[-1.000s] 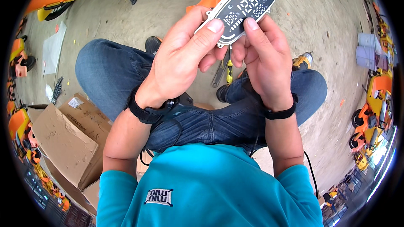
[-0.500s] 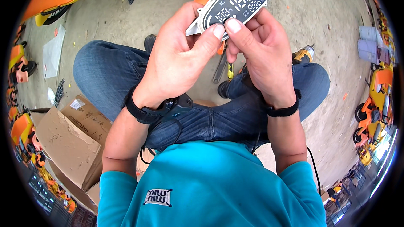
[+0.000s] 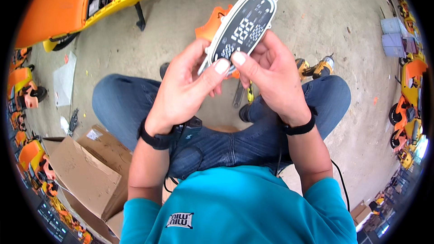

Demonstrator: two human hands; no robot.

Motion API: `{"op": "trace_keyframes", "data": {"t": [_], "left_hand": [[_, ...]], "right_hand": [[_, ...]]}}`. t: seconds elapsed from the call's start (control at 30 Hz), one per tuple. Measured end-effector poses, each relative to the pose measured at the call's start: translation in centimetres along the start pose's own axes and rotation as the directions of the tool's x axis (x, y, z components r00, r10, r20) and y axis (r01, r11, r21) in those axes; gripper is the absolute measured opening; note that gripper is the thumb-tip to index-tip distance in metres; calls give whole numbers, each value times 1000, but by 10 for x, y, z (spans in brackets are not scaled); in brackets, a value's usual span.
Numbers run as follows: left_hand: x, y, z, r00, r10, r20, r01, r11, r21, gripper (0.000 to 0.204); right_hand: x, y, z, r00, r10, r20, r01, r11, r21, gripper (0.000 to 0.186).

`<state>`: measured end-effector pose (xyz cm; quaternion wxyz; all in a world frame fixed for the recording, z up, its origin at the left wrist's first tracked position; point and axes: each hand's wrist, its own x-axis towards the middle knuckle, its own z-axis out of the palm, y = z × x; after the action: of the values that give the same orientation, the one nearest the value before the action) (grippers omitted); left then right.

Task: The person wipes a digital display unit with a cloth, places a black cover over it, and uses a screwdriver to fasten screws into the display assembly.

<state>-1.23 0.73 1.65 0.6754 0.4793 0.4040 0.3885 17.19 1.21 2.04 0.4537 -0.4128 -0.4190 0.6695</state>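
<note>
Both thumbs press the lower end of an oval dashboard display (image 3: 246,25), with a dark face and white rim, tilted up to the right. My left hand (image 3: 185,83) grips it from the left, fingers curled behind. My right hand (image 3: 266,77) grips it from the right, fingers partly hidden beneath it. An orange plastic part (image 3: 207,30) shows behind the display; whether it is held or lies lower, I cannot tell. Below my hands on the floor lie a metal spanner (image 3: 238,95) and a yellow screwdriver (image 3: 250,95), both partly hidden.
An orange and yellow scooter (image 3: 56,13) stands upper left. A cordless drill (image 3: 323,68) lies beyond my right knee. Opened cardboard (image 3: 86,171) is at lower left, plastic sheeting (image 3: 63,83) farther up. More small vehicles line both sides. Pale bins (image 3: 391,40) sit at right.
Both hands and the display have moved lower in the view, and the display now stands steeper. The whole scene has shifted down, showing more of the scooter at the top.
</note>
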Motion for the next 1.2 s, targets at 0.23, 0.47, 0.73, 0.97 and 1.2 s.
{"op": "trace_keyframes", "data": {"t": [0.23, 0.47, 0.73, 0.97, 1.2], "left_hand": [[6, -6, 8, 984, 144, -102, -150, 987, -55, 28], [0, -13, 8, 996, 78, -32, -79, 997, -26, 23], [-3, -9, 27, 998, 15, 64, -11, 998, -63, 35], [1, -13, 29, 988, 99, 120, -89, 992, -87, 49], [-2, -15, 29, 993, 29, 118, -17, 995, -101, 36]], "right_hand": [[-6, -2, 4, 993, 46, 110, -47, 999, 4, 36], [2, -15, -17, 990, -70, -123, 0, 870, -494, 54], [5, -11, -17, 963, -268, -9, 265, 955, -132, 50], [0, -12, -9, 970, -235, -56, 231, 970, -77, 49], [2, -7, -6, 961, -267, -65, 261, 962, -84, 46]]}}
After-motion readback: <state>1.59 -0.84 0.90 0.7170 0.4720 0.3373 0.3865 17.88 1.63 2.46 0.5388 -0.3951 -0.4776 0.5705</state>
